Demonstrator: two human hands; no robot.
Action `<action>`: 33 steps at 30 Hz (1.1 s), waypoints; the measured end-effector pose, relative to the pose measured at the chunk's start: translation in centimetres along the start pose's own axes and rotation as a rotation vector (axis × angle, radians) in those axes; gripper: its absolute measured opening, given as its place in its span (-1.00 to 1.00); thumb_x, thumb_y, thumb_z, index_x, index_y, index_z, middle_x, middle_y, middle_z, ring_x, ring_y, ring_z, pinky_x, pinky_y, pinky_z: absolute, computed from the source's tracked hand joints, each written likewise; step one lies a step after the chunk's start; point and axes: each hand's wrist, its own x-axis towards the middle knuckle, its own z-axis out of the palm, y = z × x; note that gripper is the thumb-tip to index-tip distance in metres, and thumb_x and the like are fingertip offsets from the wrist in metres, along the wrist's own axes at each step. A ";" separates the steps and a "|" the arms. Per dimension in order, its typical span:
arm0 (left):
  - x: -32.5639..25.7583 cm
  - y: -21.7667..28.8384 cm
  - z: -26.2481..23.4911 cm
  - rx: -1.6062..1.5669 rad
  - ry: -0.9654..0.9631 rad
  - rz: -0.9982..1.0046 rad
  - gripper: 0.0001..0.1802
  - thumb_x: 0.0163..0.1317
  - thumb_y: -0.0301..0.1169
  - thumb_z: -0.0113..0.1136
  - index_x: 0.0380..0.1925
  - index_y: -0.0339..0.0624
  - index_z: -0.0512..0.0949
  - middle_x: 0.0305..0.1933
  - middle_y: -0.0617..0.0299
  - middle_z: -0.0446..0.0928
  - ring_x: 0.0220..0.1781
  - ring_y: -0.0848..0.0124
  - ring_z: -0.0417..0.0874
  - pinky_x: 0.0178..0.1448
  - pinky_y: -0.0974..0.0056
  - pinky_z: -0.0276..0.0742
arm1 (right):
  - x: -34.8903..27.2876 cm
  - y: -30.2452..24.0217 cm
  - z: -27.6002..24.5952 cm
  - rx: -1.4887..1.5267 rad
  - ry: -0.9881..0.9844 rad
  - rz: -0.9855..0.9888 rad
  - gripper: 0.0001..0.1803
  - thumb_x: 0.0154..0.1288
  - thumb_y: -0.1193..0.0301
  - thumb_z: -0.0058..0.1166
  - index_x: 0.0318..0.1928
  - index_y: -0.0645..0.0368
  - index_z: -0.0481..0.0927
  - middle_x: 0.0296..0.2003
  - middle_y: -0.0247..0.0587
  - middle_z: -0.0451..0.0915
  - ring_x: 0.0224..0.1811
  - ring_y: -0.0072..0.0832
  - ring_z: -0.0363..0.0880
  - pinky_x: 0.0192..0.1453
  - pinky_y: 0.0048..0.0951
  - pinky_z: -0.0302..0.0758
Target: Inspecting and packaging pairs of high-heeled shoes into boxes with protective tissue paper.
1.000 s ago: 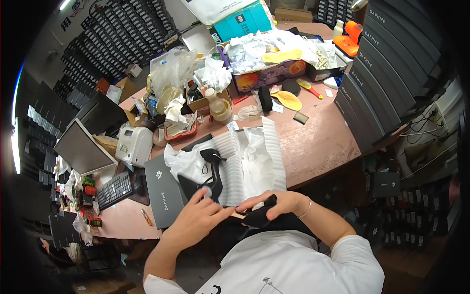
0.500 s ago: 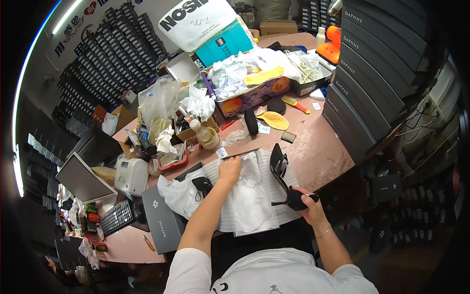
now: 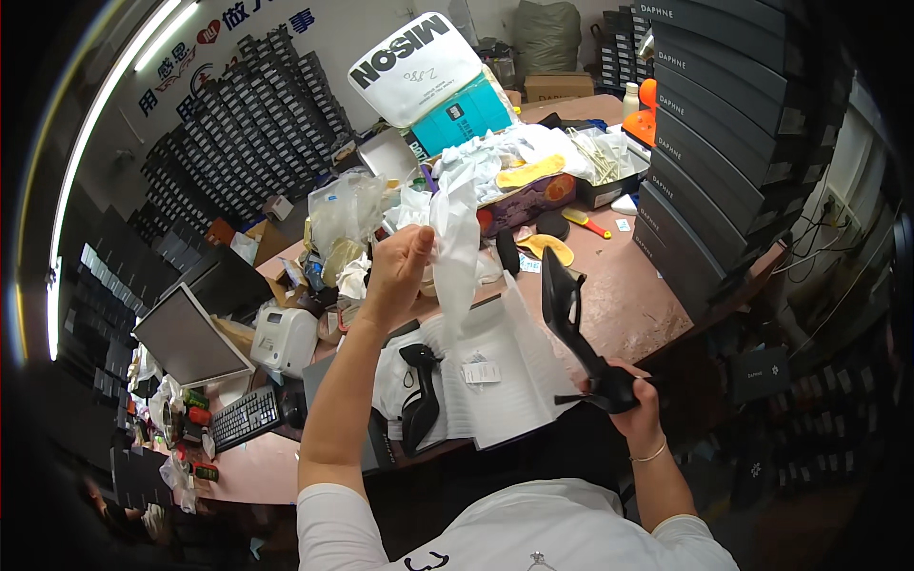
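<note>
My left hand (image 3: 398,266) is raised over the table, its fingers closed on a sheet of white tissue paper (image 3: 459,247) that hangs down. My right hand (image 3: 636,404) grips a black high-heeled shoe (image 3: 569,328) by its back end, the pointed toe tilted up and away from me. Below my hands lies an open shoe box lined with white foam sheet (image 3: 522,381). A second black high-heeled shoe (image 3: 419,409) rests on the left of the lining. A small white label card (image 3: 481,371) lies on the lining beside it.
Dark shoe boxes (image 3: 709,143) stand in a tall stack at the right. Across the back are a carton of crumpled tissue (image 3: 524,205), a yellow-handled brush (image 3: 586,224) and yellow insoles (image 3: 547,249). A monitor (image 3: 193,335), keyboard (image 3: 246,419) and white printer (image 3: 286,341) occupy the left.
My left hand has lifted the tissue up from the box, uncovering the label card. The second shoe now shows more fully. My right hand still holds its shoe.
</note>
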 end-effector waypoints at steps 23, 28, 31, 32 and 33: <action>-16.1 1.4 0.3 0.279 -0.202 0.055 -0.40 0.02 -0.61 0.09 0.18 -0.33 0.35 0.24 -0.03 0.36 -0.05 0.03 0.59 -0.05 0.13 0.56 | -0.4 3.8 4.6 0.721 0.323 0.642 -0.43 0.30 -0.07 -0.08 0.07 0.11 0.52 -0.04 0.03 0.54 -0.08 -0.10 0.59 -0.24 -0.38 0.73; -17.0 7.1 0.7 0.209 -0.210 0.225 -0.35 -0.03 -0.61 0.14 0.18 -0.34 0.36 0.26 -0.02 0.38 -0.06 0.15 0.65 -0.18 0.23 0.61 | 0.1 4.2 8.4 0.586 0.220 0.548 -0.44 0.29 0.12 0.05 0.19 0.18 0.40 0.07 0.03 0.49 0.11 -0.05 0.49 0.23 -0.06 0.50; -19.1 9.7 1.8 0.126 -0.281 0.521 -0.41 0.01 -0.56 0.09 0.16 -0.32 0.41 0.28 0.04 0.39 -0.29 0.38 0.64 -0.35 0.34 0.59 | 0.8 7.4 11.1 0.355 0.153 0.406 -0.38 0.24 0.21 0.12 0.26 0.18 0.33 0.21 -0.05 0.40 0.29 -0.21 0.34 0.42 0.01 0.17; -19.3 10.1 2.8 0.064 -0.322 0.600 -0.43 0.03 -0.54 0.06 0.16 -0.32 0.42 0.29 0.05 0.38 -0.37 0.43 0.61 -0.38 0.37 0.57 | 1.5 8.6 11.9 0.249 0.135 0.403 -0.37 0.24 0.19 0.11 0.26 0.17 0.32 0.22 -0.05 0.39 0.29 -0.21 0.33 0.42 0.01 0.16; -19.7 10.2 4.7 -0.001 -0.345 0.609 -0.42 0.04 -0.53 0.05 0.17 -0.32 0.41 0.29 0.06 0.38 -0.41 0.44 0.58 -0.39 0.39 0.56 | 2.1 10.2 11.8 0.176 0.113 0.396 -0.36 0.24 0.17 0.09 0.27 0.16 0.30 0.23 -0.05 0.37 0.30 -0.21 0.32 0.43 0.00 0.16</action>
